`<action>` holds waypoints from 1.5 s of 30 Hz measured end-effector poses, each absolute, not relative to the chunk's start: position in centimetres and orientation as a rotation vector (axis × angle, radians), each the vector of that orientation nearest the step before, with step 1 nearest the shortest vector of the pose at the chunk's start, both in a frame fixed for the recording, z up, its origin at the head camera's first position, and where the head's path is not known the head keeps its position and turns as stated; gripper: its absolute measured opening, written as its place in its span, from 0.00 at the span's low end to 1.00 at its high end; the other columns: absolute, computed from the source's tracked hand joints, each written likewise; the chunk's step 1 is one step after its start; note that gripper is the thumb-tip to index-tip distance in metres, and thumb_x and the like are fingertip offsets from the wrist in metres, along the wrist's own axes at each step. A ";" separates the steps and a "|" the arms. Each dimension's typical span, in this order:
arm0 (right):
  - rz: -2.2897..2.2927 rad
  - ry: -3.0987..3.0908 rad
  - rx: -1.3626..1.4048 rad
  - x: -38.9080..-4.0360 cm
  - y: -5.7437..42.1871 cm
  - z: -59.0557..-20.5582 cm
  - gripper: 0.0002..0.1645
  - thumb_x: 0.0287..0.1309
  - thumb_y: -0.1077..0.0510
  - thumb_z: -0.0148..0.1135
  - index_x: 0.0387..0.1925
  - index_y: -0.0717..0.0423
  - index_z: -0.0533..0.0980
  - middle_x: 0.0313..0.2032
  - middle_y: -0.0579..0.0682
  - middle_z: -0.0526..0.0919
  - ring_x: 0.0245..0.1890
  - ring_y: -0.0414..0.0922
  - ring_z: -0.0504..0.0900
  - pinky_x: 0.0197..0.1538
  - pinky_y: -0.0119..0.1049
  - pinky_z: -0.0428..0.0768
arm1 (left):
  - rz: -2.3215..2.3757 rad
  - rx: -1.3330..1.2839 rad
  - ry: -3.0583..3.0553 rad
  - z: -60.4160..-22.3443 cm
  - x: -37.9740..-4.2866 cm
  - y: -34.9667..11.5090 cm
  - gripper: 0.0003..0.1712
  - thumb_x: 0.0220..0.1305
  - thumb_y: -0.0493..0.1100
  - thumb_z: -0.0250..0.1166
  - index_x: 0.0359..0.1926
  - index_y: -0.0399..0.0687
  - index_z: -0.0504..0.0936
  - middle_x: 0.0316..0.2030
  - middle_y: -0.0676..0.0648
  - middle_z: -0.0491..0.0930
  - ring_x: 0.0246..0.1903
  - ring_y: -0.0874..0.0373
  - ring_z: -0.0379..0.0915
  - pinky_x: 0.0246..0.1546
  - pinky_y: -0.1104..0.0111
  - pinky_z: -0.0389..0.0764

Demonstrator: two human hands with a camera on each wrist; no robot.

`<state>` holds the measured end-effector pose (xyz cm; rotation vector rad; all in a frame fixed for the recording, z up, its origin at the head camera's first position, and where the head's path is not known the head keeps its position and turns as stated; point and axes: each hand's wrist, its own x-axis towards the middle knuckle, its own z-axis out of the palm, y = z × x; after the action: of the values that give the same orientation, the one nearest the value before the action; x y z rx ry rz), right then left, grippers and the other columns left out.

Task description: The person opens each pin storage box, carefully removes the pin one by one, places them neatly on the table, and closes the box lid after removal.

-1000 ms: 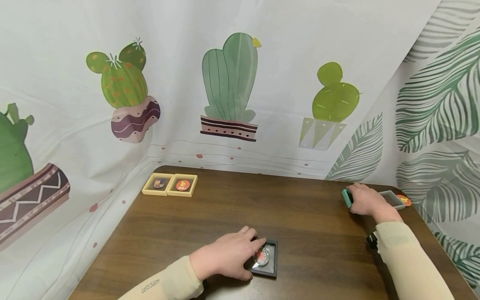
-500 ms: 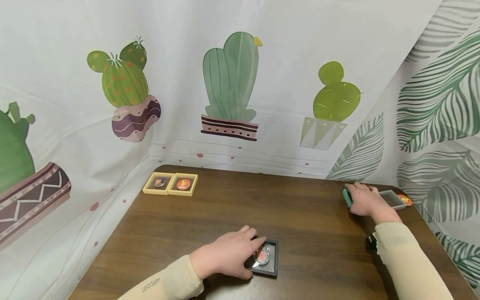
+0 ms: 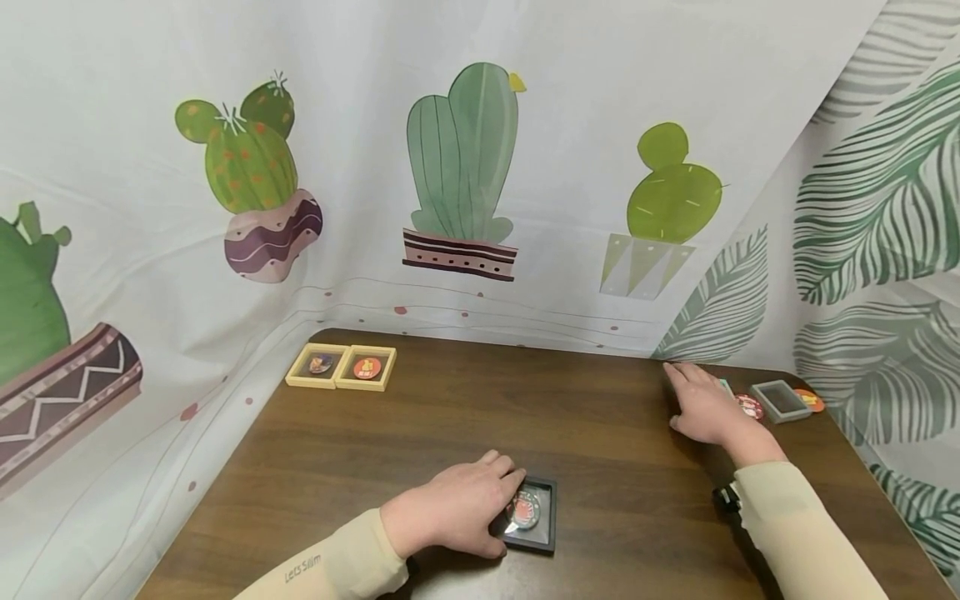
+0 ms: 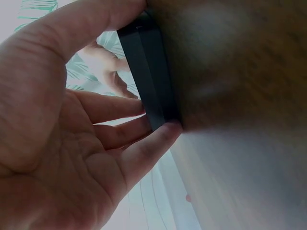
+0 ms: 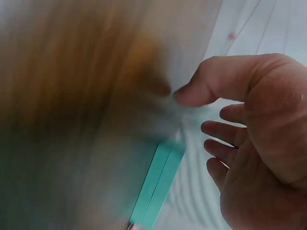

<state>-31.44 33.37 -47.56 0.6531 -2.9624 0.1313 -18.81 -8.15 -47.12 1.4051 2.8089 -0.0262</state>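
Note:
My left hand (image 3: 459,510) holds a square black display case (image 3: 546,518) between thumb and fingers, on the table. Through the clear window shows a round badge (image 3: 527,510), partly under the fingers. In the left wrist view the thumb and fingertips touch the edges of the black case (image 4: 149,72). At the far right, my right hand (image 3: 703,408) has its fingers extended and holds nothing. Just beyond it sits a teal case (image 5: 158,184), mostly hidden by the hand in the head view. A round red badge (image 3: 750,406) lies beside it.
A grey case (image 3: 771,413) and an orange round badge (image 3: 812,401) lie at the far right corner. Two yellow cases (image 3: 311,383) with round badges stand side by side at the far left. A printed curtain (image 3: 555,167) hangs behind the brown table (image 3: 450,417).
My right hand has let go of the teal case and moved left, away from it. The red badge now shows beside the case. My left hand has stayed on the black case.

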 end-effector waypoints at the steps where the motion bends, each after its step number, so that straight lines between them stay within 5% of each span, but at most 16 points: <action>1: 0.152 -2.948 0.675 -31.2 32.8 -47.5 0.52 0.43 0.61 0.69 0.69 0.74 0.56 0.64 0.72 0.63 0.65 0.67 0.59 0.62 0.64 0.61 | -0.024 1.404 2.808 -47.1 -18.8 -8.2 0.54 0.40 0.66 0.73 0.64 0.39 0.72 0.52 0.49 0.72 0.51 0.58 0.66 0.46 0.72 0.74; 7: 0.260 -2.920 0.798 -29.8 29.2 -47.8 0.45 0.55 0.60 0.65 0.69 0.72 0.57 0.65 0.70 0.64 0.65 0.64 0.61 0.63 0.59 0.63 | -0.012 1.397 2.793 -47.0 -18.8 -8.3 0.53 0.42 0.65 0.72 0.65 0.39 0.71 0.53 0.49 0.72 0.51 0.58 0.65 0.42 0.72 0.75; 27: 0.466 -2.910 1.090 -23.1 20.0 -47.9 0.36 0.63 0.38 0.61 0.63 0.57 0.72 0.59 0.50 0.74 0.59 0.45 0.70 0.58 0.46 0.73 | 0.018 1.381 2.755 -47.1 -18.7 -8.5 0.56 0.39 0.62 0.72 0.68 0.40 0.67 0.58 0.47 0.69 0.55 0.58 0.63 0.42 0.72 0.75; 45: 0.487 -2.786 1.431 -18.3 16.0 -48.4 0.63 0.44 0.20 0.63 0.68 0.60 0.65 0.57 0.45 0.70 0.55 0.38 0.66 0.54 0.36 0.74 | -0.026 1.440 2.825 -47.6 -18.4 -8.1 0.56 0.34 0.64 0.72 0.65 0.38 0.71 0.51 0.49 0.72 0.49 0.57 0.65 0.42 0.71 0.76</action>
<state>-18.31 16.03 -48.41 1.4314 -2.7857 0.4870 -18.43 -8.11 -47.59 1.4398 2.8247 -0.0260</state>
